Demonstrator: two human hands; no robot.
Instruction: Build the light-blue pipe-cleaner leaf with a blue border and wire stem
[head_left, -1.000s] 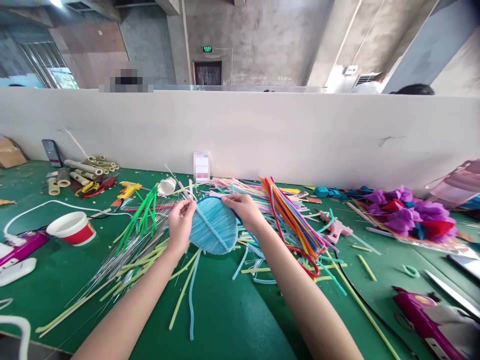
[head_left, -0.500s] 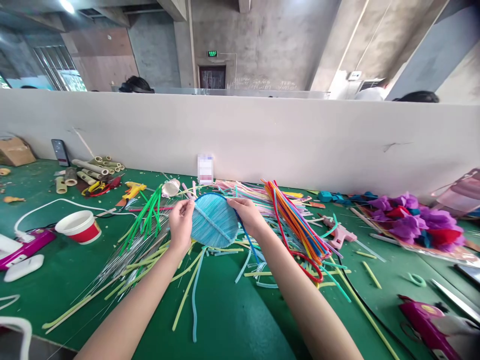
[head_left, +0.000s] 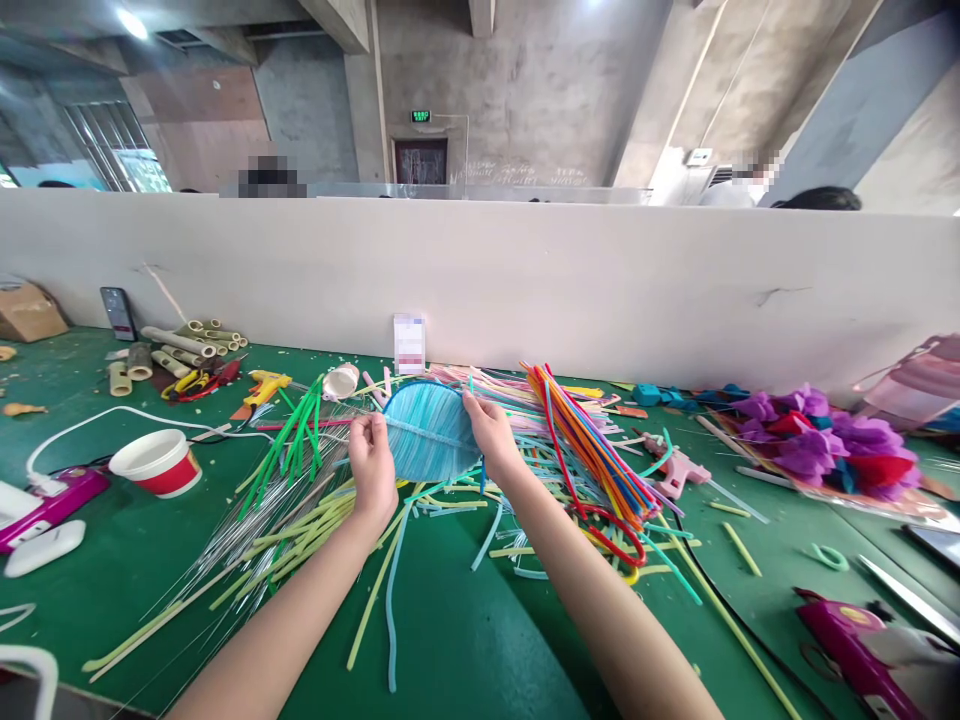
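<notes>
Between my hands is a light-blue leaf shape (head_left: pixel 429 450), made of fuzzy strips side by side, with a raised midrib and a darker blue edge. My left hand (head_left: pixel 373 462) pinches its left end. On the right, my right hand (head_left: pixel 491 435) grips the upper right edge, thumb on the near face. The leaf is held above the table, over scattered pipe cleaners. A bundle of orange, red, blue and purple pipe cleaners (head_left: pixel 592 445) lies right of my right hand. Green pipe cleaners (head_left: pixel 298 440) and yellow-green ones (head_left: pixel 315 525) lie left of and below my left hand.
A paper cup (head_left: pixel 157 462), yellow glue gun (head_left: pixel 266 386) and bamboo pieces (head_left: pixel 191 345) are at left. A pink glue gun (head_left: pixel 679 468), purple flowers (head_left: pixel 821 440) and scissors (head_left: pixel 907 598) are at right. A white partition (head_left: pixel 480 270) stands behind the green table (head_left: pixel 465 640).
The leaf has turned clockwise: its midrib now runs nearer to level. My left hand has shifted slightly right and down, my right hand slightly up. Both still hold the leaf.
</notes>
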